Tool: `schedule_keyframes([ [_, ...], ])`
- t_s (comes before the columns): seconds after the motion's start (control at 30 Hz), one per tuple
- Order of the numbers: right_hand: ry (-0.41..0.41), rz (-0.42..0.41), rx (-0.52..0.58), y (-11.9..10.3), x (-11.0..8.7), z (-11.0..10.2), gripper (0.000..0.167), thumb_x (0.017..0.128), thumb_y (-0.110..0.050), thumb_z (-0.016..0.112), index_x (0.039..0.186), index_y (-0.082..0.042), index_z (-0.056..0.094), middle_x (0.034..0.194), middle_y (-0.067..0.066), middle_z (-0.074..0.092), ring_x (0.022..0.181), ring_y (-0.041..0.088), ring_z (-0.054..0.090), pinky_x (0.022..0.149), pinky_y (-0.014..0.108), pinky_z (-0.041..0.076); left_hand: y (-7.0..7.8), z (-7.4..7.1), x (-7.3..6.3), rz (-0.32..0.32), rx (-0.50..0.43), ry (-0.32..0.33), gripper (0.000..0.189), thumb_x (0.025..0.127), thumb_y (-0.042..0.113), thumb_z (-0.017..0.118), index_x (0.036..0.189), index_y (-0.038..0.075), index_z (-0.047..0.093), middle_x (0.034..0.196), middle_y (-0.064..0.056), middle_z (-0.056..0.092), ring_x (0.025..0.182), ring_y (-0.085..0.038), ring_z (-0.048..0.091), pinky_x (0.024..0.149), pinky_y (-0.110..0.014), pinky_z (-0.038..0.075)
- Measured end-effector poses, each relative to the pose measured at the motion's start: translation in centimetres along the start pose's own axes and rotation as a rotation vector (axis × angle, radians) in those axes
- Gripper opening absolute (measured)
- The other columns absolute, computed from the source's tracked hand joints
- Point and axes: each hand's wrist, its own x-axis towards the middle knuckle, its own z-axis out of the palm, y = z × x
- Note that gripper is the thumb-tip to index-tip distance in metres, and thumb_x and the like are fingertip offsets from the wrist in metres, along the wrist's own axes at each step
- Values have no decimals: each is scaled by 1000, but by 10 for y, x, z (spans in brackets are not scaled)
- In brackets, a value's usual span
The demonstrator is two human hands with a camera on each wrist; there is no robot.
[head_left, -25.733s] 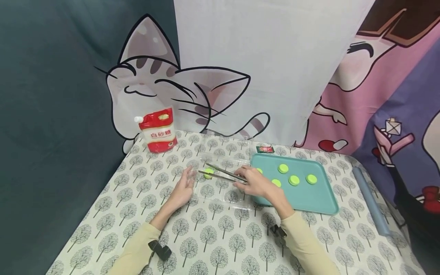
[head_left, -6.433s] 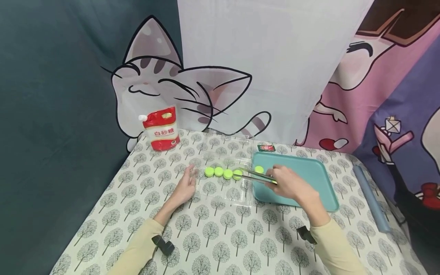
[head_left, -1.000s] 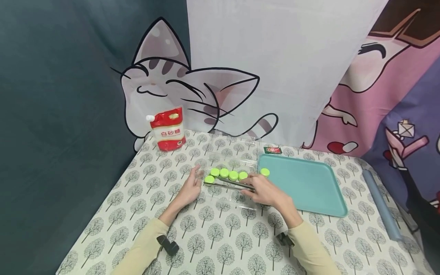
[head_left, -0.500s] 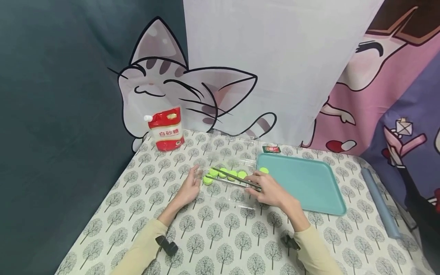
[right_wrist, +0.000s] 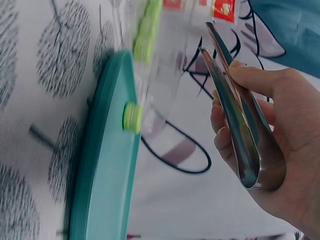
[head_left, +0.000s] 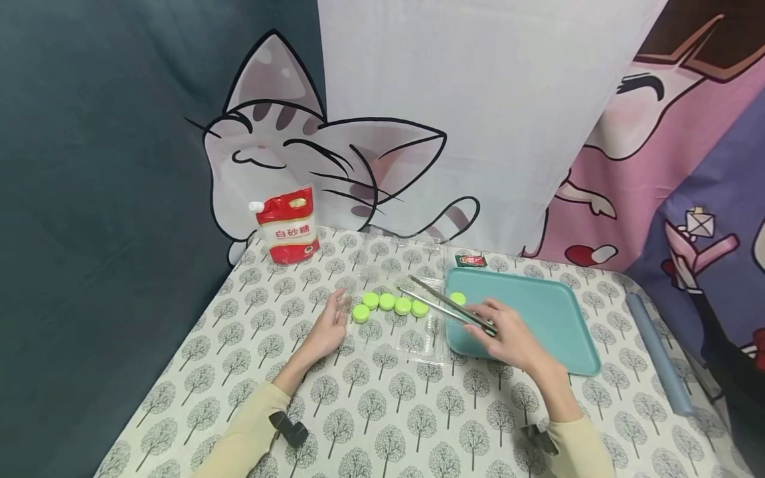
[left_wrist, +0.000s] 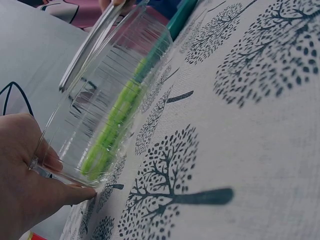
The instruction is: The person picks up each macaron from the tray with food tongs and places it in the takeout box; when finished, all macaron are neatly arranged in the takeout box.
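My left hand [head_left: 325, 328] holds the left wall of a clear plastic box [head_left: 433, 338], whose lid lies open behind it. In the left wrist view the thumb and fingers [left_wrist: 52, 160] pinch that wall. Several lime-green macarons [head_left: 386, 302] sit inside, most in a row, with one macaron [head_left: 360, 313] in front of the row's left end. My right hand [head_left: 508, 338] grips metal tongs [head_left: 448, 305], raised above the box's right side with their tips apart and nothing between them. One macaron [head_left: 457, 299] lies at the left edge of the teal tray [head_left: 532, 325].
A red and white spouted pouch [head_left: 289, 229] stands at the back left. Behind the tray lies a small green and red packet [head_left: 471, 261]. A grey-blue roll [head_left: 660, 355] lies along the table's right edge. A printed curtain [head_left: 406, 133] hangs behind the table.
The tongs have let go of the macaron at the front left of the box, then moved up and right towards the tray. The left hand keeps its place. Earlier, the tray held several macarons.
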Motion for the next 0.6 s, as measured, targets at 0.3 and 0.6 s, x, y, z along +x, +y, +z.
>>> schedule_keyframes([
  [0.3,106,42,-30,17,-27,-20,34,84,-7,79,117,1,71,85,-2,60,64,5,44,50,19,40,0,-1,-1,8,5,-5,63,102,-2,37,160,1,13,160,-28,33,149,-45,32,125,-58,24],
  [0.6,176,91,-72,32,-51,-36,36,83,-7,80,117,1,71,86,-1,61,63,1,43,48,18,40,-1,0,0,17,-13,-8,63,102,-3,37,160,1,13,160,-29,32,150,-43,31,126,-55,24],
])
